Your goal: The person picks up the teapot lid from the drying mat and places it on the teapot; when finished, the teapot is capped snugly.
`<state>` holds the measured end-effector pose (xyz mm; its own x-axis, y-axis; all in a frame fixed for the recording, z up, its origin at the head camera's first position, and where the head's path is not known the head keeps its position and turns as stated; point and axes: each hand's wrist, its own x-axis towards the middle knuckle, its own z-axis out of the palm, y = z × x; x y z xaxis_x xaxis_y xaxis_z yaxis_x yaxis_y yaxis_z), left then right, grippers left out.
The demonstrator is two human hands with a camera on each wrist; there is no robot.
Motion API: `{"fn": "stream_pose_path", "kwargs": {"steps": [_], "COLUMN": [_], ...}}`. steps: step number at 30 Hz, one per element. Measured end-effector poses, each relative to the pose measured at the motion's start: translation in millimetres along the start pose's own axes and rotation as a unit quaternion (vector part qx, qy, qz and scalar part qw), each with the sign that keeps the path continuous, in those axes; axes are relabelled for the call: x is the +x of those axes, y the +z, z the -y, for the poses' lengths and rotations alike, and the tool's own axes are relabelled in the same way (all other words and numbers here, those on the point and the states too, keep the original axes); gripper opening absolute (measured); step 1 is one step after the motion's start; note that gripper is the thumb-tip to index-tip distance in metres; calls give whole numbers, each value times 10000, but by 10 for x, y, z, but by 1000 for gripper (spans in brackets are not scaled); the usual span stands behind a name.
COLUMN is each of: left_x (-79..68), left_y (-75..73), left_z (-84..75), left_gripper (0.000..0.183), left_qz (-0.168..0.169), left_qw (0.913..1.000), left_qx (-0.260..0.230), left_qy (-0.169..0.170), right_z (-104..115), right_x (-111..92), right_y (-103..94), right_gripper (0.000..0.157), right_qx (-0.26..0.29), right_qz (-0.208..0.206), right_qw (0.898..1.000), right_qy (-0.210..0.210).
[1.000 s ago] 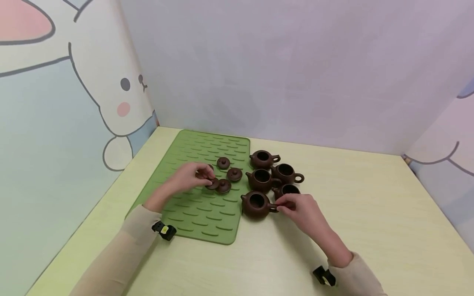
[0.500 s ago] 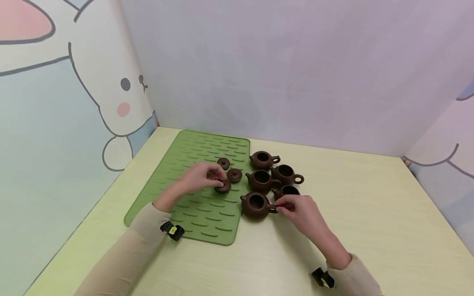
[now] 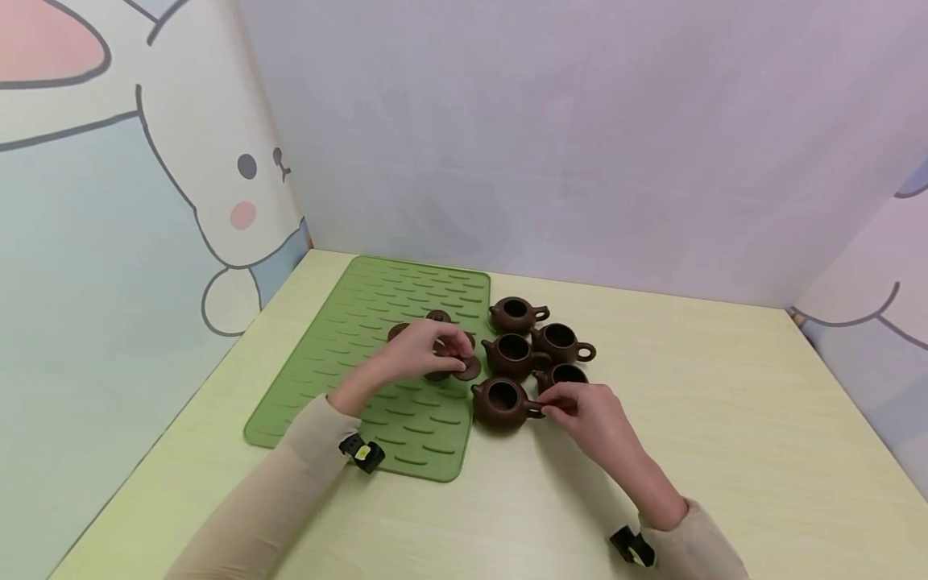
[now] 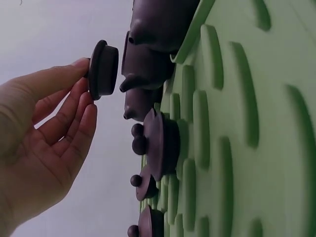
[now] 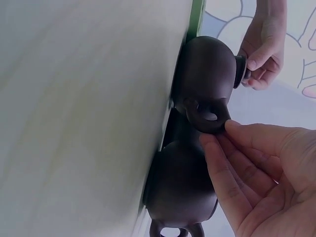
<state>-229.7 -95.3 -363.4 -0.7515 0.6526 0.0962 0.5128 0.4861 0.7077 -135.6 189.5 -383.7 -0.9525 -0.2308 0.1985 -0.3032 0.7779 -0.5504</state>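
Note:
My left hand point(image 3: 420, 351) pinches a dark brown teapot lid point(image 4: 104, 70) by its knob. In the left wrist view the lid hangs above the green mat, its rim facing the teapots. My right hand point(image 3: 596, 415) pinches the handle point(image 5: 200, 121) of the nearest small brown teapot point(image 3: 500, 420), which stands lidless at the mat's right edge with its spout pointing left. Several more lids point(image 4: 160, 145) lie on the mat knob up, partly hidden by my left hand in the head view.
Behind the held teapot stand several other open teapots point(image 3: 513, 354), close together with handles to the right. The green ribbed mat point(image 3: 391, 282) lies on the pale wooden table point(image 3: 725, 419). A plain wall rises at the back and a cartoon-printed panel at the left.
My left hand has travelled right across the mat with the lid, past the other lids and toward the nearest teapot. My right hand has stayed on the teapot's handle.

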Motion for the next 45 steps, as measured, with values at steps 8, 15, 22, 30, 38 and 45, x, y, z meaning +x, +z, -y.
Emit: {"fn": "stream_pose_path", "kwargs": {"steps": [8,15,22,30,38,45], "left_x": [90,138,174,188,192,172], "left_y": [140,230,306,378,425,398], "left_z": [-95,-191,-233,-263,-249,-240], "left_gripper": [12,11,12,12,13,14], "left_qz": [174,312,463,536,704,713], "left_qw": [9995,9988,9979,9973,9967,9963], "left_qx": [-124,-292,-405,-356,-208,-207], "left_qy": [222,253,193,343,341,432], "right_z": [6,0,-14,-22,-14,-35], "right_x": [-1,-3,-6,-2,4,2], "right_y": [-2,10,20,27,26,-27], "right_gripper": [13,11,10,11,11,11], "right_qx": [-86,-140,-167,-189,-163,-34], "right_qz": [-30,-7,41,-17,26,49], "right_qw": [9999,9999,9999,9998,9999,9999], "right_qy": [-42,-39,12,-64,-3,108]}}
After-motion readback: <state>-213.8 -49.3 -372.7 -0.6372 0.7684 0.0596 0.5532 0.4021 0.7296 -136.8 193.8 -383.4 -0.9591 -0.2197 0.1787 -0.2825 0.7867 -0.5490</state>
